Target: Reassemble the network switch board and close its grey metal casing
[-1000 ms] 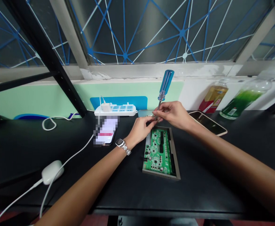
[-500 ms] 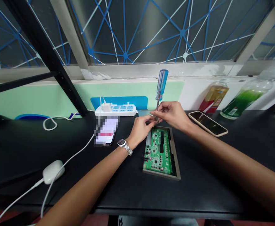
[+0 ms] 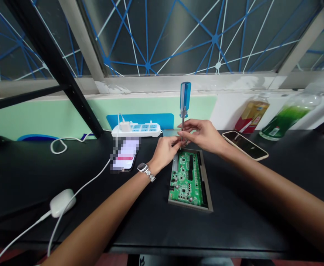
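A green circuit board [image 3: 186, 176] lies in a shallow grey metal case [image 3: 208, 192] on the black table. Above the case's far edge stands a screwdriver [image 3: 184, 96] with a clear blue handle, upright, its tip down among my fingers. My right hand [image 3: 203, 135] pinches the metal shaft low down. My left hand [image 3: 166, 150], with a watch on its wrist, is closed at the tip, fingers pinched on something too small to make out. Both hands touch each other just over the board's far end.
A phone [image 3: 124, 152] on a white cable lies left of the case, a white power strip [image 3: 136, 129] behind it. Another phone [image 3: 245, 145] lies to the right, near two bottles [image 3: 252, 116] against the wall. A white charger [image 3: 62, 201] sits front left.
The screwdriver handle has swung from leaning right to standing upright and shifted a little left. Both hands stayed over the board's far end.
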